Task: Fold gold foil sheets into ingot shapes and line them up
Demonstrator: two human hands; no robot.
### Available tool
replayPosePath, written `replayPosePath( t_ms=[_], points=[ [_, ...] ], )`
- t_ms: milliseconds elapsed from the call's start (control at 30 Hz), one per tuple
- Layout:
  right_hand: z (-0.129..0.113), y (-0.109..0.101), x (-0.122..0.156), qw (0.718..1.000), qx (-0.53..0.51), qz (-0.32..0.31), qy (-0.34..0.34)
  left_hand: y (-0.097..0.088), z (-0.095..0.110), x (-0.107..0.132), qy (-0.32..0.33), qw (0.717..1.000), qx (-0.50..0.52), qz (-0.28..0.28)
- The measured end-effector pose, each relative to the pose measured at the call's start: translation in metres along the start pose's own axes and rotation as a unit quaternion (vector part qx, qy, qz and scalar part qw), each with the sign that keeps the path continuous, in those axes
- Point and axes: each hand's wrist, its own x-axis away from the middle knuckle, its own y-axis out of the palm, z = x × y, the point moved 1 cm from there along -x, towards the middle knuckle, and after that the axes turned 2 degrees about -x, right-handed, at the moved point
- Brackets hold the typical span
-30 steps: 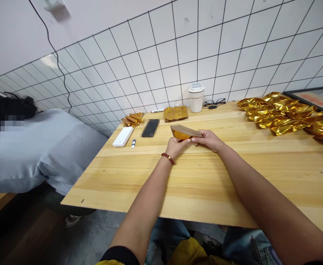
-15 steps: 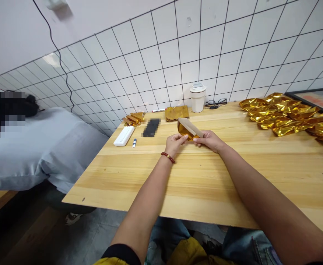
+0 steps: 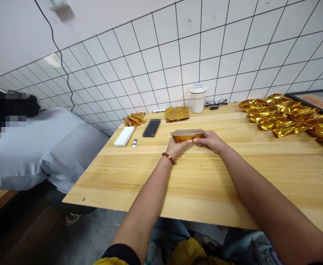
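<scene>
A folded sheet of gold foil paper (image 3: 187, 134), with a dull tan side facing up, is held just above the wooden table (image 3: 205, 191). My left hand (image 3: 177, 146), with a red bead bracelet at the wrist, grips its left part. My right hand (image 3: 209, 141) pinches its right end, thumb in front. The two thumbs nearly meet at the front edge. Behind the paper lies a stack of flat gold foil sheets (image 3: 177, 113). Several shiny folded gold foil pieces (image 3: 285, 114) stand in rows at the right.
Along the wall are a white lidded cup (image 3: 198, 99), eyeglasses (image 3: 216, 103), a marker (image 3: 159, 110) and narrow gold strips (image 3: 134, 119). A white box-shaped device (image 3: 124, 136), a dark phone-like slab (image 3: 151, 128) and a small tube (image 3: 134, 143) lie leftward. A person (image 3: 48, 143) leans at the left.
The gold foil paper has turned from slanting to lying level across both hands. My left hand has shifted its grip, its thumb moving right toward the other thumb.
</scene>
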Motion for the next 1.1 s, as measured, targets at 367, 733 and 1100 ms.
replayPosePath(
  t_ms=[367,733,1100],
  points=[
    [-0.0034,0.0014,0.0018,1.0,-0.005,0.0,0.008,-0.0059,0.0003,-0.0046,-0.04,0.996,0.03,0.073],
    [-0.0017,-0.0005,-0.0005,1.0,-0.01,0.013,0.012,-0.0033,-0.0032,-0.0022,-0.021,0.998,-0.066,0.003],
    [0.0004,-0.0004,-0.0011,1.0,0.016,-0.011,0.022,0.0019,0.001,0.0005,0.006,0.997,-0.052,-0.059]
  ],
)
